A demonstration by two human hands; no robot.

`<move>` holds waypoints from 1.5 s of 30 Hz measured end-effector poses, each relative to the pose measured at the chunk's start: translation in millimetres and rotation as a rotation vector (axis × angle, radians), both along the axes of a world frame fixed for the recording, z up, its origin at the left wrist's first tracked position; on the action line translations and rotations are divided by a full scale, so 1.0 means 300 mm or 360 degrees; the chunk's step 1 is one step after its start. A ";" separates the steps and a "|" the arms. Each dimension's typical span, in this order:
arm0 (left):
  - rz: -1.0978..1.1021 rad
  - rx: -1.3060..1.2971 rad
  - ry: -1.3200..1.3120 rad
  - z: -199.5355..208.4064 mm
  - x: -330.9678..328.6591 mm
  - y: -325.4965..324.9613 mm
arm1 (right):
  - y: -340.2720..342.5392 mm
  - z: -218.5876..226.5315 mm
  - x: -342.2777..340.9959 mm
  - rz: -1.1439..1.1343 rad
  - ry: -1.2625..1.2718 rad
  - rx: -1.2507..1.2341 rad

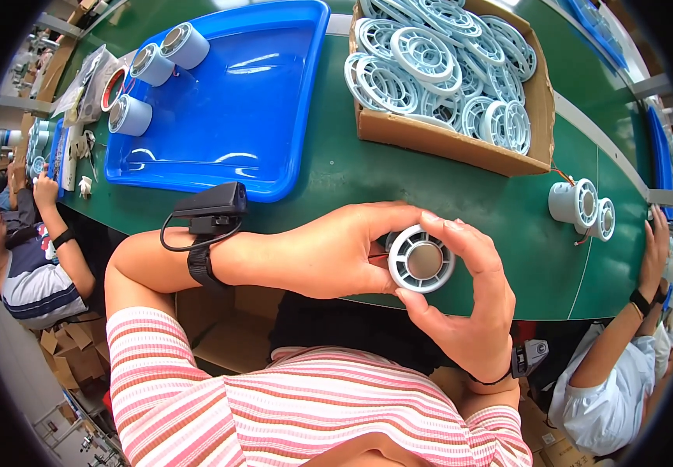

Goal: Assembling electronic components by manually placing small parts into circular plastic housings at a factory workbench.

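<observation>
Between both hands I hold a pale blue round housing (403,272), its spoked ring facing up around a grey metal disc (424,261). My left hand (356,245) grips it from the left side, with most of its fingers hidden behind the part. My right hand (472,292) curves around the right side, thumb at the lower rim of the ring and fingertips near the top. A bit of dark wire shows beside my left thumb. Similar housings stand nearby: several in the blue tray (293,117) and two housings (574,204) on the table to the right.
A cardboard box (461,152) heaped with pale blue spoked rings (422,54) stands at the back right on the green table (332,167). Plastic bags (91,86) lie beyond the tray at the left. A person (36,265) sits at each side, the right one's hand (654,249) at the table.
</observation>
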State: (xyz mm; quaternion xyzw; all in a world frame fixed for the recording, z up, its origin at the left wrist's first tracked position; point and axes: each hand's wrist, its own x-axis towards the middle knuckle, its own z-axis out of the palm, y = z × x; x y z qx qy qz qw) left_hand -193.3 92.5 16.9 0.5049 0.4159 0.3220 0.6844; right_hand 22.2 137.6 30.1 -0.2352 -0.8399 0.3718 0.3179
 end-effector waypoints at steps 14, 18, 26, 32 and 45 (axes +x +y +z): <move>-0.0009 -0.0742 -0.0498 0.042 -0.025 0.057 | 0.047 -0.026 0.019 0.0034 0.0056 -0.0012; 0.0055 -0.0686 -0.0399 0.029 -0.023 0.049 | 0.051 -0.058 0.026 0.0057 0.0038 0.0026; 0.0547 0.0204 0.0085 0.016 0.033 -0.046 | 0.052 -0.017 0.069 -0.0414 -0.0541 0.0708; 0.0397 0.1386 0.1072 0.147 -0.008 -0.163 | 0.197 0.000 0.251 -0.0758 -0.0814 0.1116; 0.0798 0.1125 0.3004 0.110 -0.779 -0.023 | 0.391 0.053 0.428 -0.1183 -0.0782 0.1213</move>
